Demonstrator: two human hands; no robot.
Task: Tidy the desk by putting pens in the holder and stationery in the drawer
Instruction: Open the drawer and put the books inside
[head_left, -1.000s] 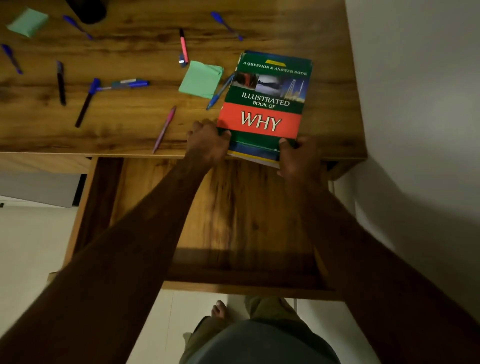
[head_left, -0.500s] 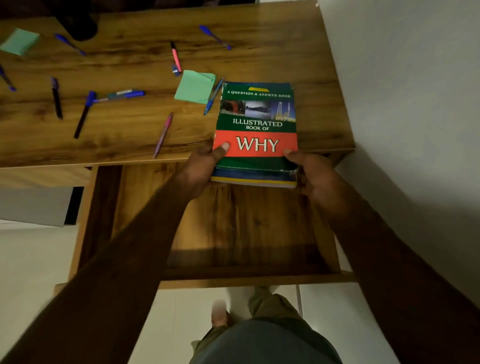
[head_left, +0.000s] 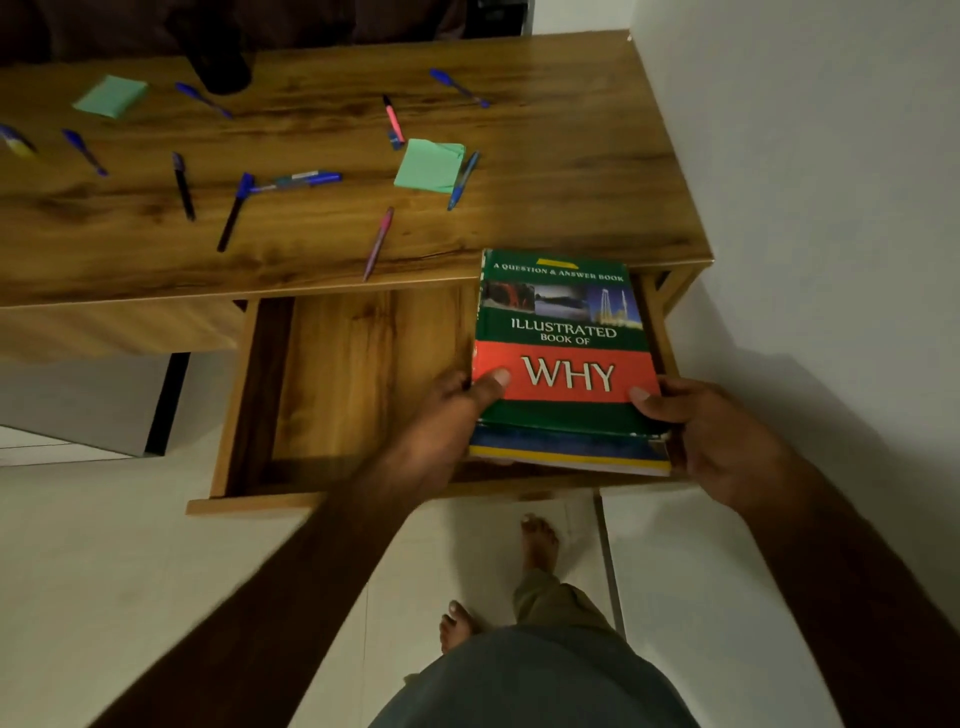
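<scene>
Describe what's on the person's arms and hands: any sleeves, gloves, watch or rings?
Nothing worn shows. The left hand and right hand are bare, with no gloves and no ring on the fingers in view. The left forearm and right forearm are uncovered to the frame edge, with no sleeve, watch or band. The light is dim, so small marks could be missed.

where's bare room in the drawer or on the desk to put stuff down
Drawer floor is bare from its left wall to the book. Desk's right end, between the green notepad and the wall, is bare. Its left and middle are crowded with pens.
</scene>
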